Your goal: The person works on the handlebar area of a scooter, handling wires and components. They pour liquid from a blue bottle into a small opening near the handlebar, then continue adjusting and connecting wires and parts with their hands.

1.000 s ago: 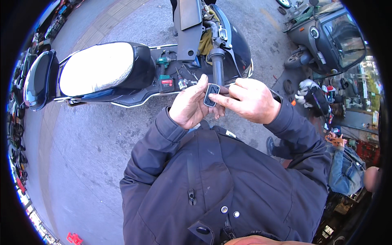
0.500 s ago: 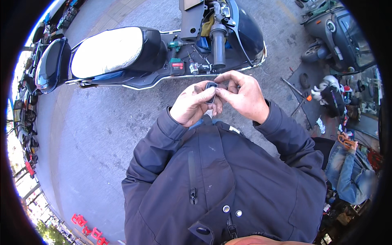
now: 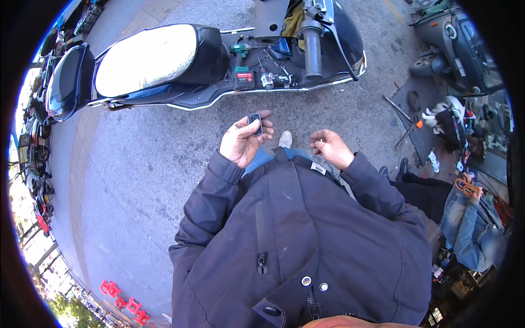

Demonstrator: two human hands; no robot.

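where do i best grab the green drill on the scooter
Likely the slim handle of the green drill, just beyond its battery pack. Come from your side of the scooter: the drill seems to lie flat, battery end toward you.

Scooter before the hands; power tool on its footboard.

Red stools stand lower left; a dark vehicle, upper right; a denim-jacketed person, right.

The black oblong plastic device looked smooth, the silvery oval seat cover shiny, the grey pavement rough.
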